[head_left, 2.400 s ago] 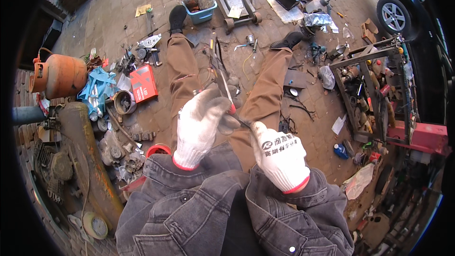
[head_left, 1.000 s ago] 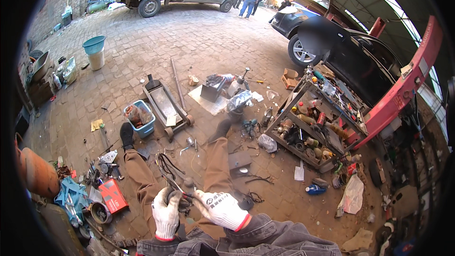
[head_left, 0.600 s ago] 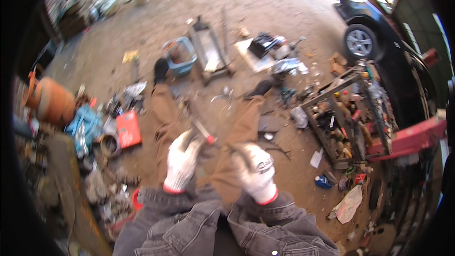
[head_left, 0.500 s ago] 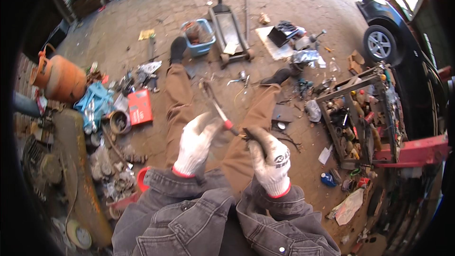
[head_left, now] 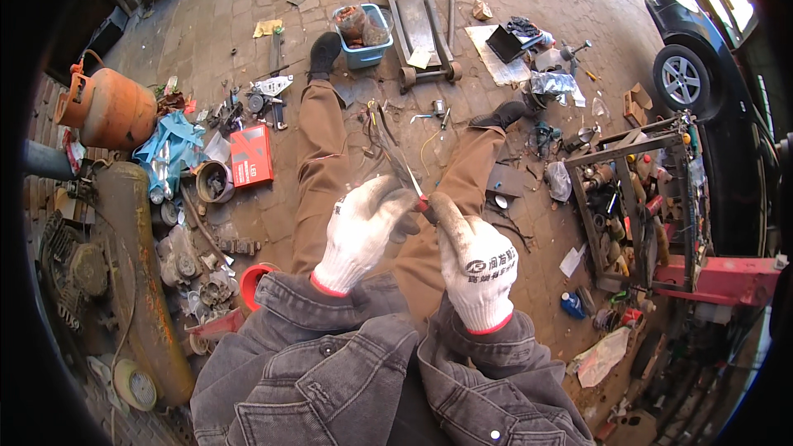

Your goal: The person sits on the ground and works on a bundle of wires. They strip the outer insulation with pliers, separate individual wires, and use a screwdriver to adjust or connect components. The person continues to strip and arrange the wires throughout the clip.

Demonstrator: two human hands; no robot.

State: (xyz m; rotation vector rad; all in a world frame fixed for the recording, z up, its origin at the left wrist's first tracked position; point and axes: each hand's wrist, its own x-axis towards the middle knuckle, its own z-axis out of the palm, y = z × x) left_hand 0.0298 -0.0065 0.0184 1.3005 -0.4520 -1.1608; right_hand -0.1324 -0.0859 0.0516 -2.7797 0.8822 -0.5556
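A thin, dark bundle of wires point(head_left: 400, 167) with a red band point(head_left: 423, 203) runs between my two gloved hands. Its far end spreads over the ground between my legs. My left hand point(head_left: 363, 227) has curled its fingers round the bundle just left of the red band. Against the banded end press the thumb and fingers of my right hand point(head_left: 475, 256), which hide the tip. Both gloves are white knit with stained fingers. Beyond the wires, a small metal part point(head_left: 439, 106) lies on the paving beside a thin yellow wire point(head_left: 424, 149).
To the left are a red box point(head_left: 251, 157), an orange gas cylinder point(head_left: 120, 107) and a red bowl point(head_left: 254, 282). Ahead stand a blue basket point(head_left: 363, 56) and a floor jack point(head_left: 419, 29). A metal frame point(head_left: 632, 144) with bottles and a dark car point(head_left: 702, 58) are at right.
My left hand has moved slightly right and closed in on the red band. My right hand's fingers now cover the end beyond it. The view has shifted a little.
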